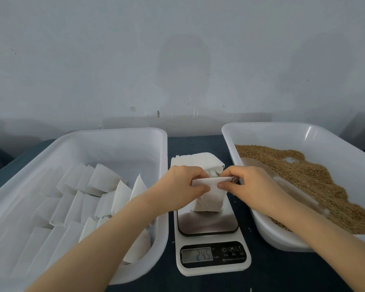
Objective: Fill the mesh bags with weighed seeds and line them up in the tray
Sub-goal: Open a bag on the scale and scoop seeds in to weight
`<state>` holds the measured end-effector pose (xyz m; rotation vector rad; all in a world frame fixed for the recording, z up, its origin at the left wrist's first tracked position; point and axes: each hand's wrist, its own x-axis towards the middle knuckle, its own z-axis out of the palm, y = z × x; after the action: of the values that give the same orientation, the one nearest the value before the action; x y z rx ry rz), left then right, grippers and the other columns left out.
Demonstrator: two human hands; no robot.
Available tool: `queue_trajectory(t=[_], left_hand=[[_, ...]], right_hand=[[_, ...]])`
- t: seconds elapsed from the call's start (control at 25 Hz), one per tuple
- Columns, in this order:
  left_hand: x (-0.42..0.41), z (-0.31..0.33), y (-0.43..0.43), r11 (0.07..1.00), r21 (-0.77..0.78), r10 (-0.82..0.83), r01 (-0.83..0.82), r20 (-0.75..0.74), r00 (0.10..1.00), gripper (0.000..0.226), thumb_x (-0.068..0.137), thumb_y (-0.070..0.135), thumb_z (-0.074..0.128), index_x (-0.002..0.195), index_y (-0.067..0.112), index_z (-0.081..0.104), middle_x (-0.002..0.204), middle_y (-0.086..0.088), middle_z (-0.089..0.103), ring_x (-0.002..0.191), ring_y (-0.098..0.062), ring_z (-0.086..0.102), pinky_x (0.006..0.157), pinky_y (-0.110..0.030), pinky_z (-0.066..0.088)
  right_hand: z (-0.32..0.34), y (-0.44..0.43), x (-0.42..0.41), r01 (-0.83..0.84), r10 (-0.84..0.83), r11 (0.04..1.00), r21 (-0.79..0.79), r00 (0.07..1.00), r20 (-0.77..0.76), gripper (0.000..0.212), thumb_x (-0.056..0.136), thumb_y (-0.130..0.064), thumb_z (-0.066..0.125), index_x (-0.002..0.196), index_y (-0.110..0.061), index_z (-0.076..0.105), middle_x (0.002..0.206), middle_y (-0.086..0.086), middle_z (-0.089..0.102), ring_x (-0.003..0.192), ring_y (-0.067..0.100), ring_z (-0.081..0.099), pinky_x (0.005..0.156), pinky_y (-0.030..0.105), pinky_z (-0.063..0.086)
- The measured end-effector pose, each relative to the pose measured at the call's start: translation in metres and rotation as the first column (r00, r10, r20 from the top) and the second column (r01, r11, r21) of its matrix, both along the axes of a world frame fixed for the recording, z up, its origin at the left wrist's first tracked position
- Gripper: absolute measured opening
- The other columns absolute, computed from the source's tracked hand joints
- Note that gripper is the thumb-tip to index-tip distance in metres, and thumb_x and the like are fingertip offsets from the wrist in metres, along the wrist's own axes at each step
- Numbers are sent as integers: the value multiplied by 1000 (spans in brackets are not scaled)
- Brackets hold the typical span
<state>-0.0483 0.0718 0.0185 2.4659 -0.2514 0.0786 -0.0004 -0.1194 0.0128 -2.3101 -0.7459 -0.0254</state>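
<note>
The left tray (114, 131) holds rows of leaning white bags (105, 178). The right tray (261, 124) holds loose seeds (303, 175). Between the trays a scale (211, 260) sits on the tabletop (272, 270), with stacked empty bags (196, 160) behind it. The mesh bag (209, 199) stands upright on the scale, mouth up. The left hand (177, 186) and right hand (247, 184) pinch its top edge.

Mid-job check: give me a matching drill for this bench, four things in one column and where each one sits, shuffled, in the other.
Things:
1. held bag
2. loose seeds
3. stack of flat bags
4. filled bags

Places:
A. in the left tray
B. on the scale platform, pinched by the left hand and right hand
C. in the right tray
D. on the table behind the scale

Pairs: 1-B, 2-C, 3-D, 4-A
</note>
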Motion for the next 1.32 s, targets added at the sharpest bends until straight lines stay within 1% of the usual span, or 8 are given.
queue_trajectory(t=[0.28,0.48,0.68,0.84,0.92,1.08,1.2,1.32], left_hand=[[2,-1,0,1000,3,12,-12,-7,1000,9,91,29,61,99,30,65,76,18,57,63,8,52,60,-3,39],[1,-2,0,1000,0,11,-11,-2,1000,8,91,28,62,98,29,65,75,16,58,61,10,51,58,-4,39],[1,-2,0,1000,6,14,-14,-7,1000,5,91,30,61,95,31,63,75,16,58,60,6,51,58,-5,40],[1,-2,0,1000,9,17,-17,-11,1000,8,91,30,60,98,29,65,75,15,59,60,2,52,57,-5,40],[1,-2,0,1000,8,10,-10,-5,1000,9,91,30,61,99,28,65,74,15,58,58,4,52,56,-5,40],[1,-2,0,1000,9,14,-14,-3,1000,7,91,30,61,97,29,64,74,15,58,58,2,51,57,-5,40],[2,-2,0,1000,14,17,-17,-3,1000,11,91,30,60,101,27,66,76,14,59,63,-1,52,59,-6,40],[2,-3,0,1000,12,15,-15,-5,1000,8,91,30,61,98,29,64,76,13,59,62,-1,52,58,-5,40]], right_hand=[[0,0,0,1,-1,1000,-6,1000,-7,6,84,-30,68,84,-36,66,71,-10,64,62,-11,53,57,5,38],[0,0,0,-3,3,1000,3,1000,-10,10,84,-29,68,81,-38,64,70,-10,64,60,-10,53,56,5,38],[0,0,0,-3,3,1000,-3,1000,-9,6,85,-29,68,84,-35,66,70,-9,64,58,-11,52,54,4,37],[0,0,0,-1,1,1000,-3,1000,-6,6,85,-28,68,84,-34,66,69,-8,63,56,-11,51,53,5,37],[0,0,0,1,-1,1000,-7,1000,-7,5,85,-29,68,84,-34,66,70,-7,64,54,-11,51,52,4,36],[0,0,1,3,-3,1000,-14,1000,-11,4,85,-29,67,86,-33,67,72,-7,64,58,-11,52,56,5,38],[0,0,0,1,-1,1000,-12,1000,-4,4,85,-28,68,86,-32,67,71,-9,63,58,-13,52,56,4,38],[0,0,0,0,0,1000,-11,1000,0,4,85,-28,68,87,-31,68,71,-8,63,57,-13,52,55,4,38]])
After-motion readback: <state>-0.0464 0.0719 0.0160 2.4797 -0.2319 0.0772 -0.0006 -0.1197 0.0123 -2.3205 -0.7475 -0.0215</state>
